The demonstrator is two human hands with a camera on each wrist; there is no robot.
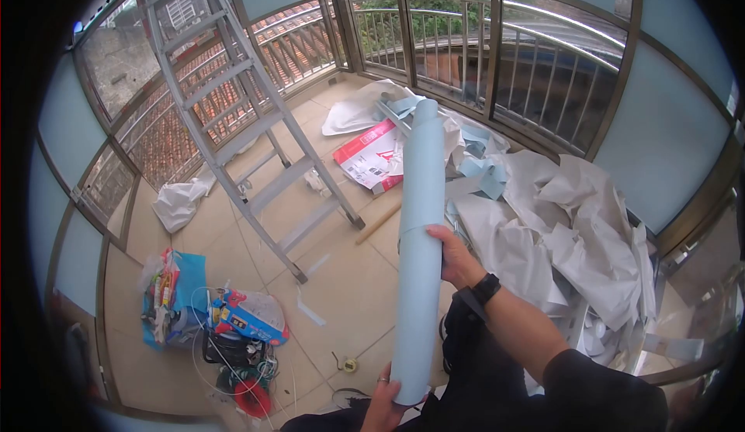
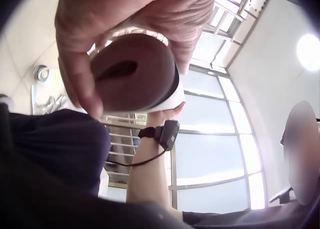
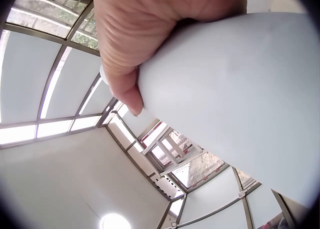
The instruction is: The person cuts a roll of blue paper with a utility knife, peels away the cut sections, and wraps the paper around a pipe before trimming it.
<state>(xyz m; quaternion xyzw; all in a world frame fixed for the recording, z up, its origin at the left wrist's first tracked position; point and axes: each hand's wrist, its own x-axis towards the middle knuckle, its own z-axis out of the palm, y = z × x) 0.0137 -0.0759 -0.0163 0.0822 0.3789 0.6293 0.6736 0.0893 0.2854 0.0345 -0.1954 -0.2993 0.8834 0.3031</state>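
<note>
left hand [image 1: 381,409]: grips near end of pale-blue sheeting roll [image 1: 423,172]
right hand [image 1: 456,260]: grips its side, midway along
metal stepladder [image 1: 281,184]: stands on tiled floor [image 1: 363,278]

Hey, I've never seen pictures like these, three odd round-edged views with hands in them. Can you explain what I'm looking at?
Sure. There's no robot here: these are a person's bare hands. The wide picture comes from a camera worn on the head, looking forward and down. The other two come from cameras worn on the wrists, each looking at its own hand.

The person holds a long pale blue roll. The right hand grips it partway along, and the left hand holds its near end. The left wrist picture looks at that end.

On the tiled floor stand a metal stepladder and, to the right, a heap of crumpled pale sheets. A red-and-white package lies beyond the ladder's foot.
</note>
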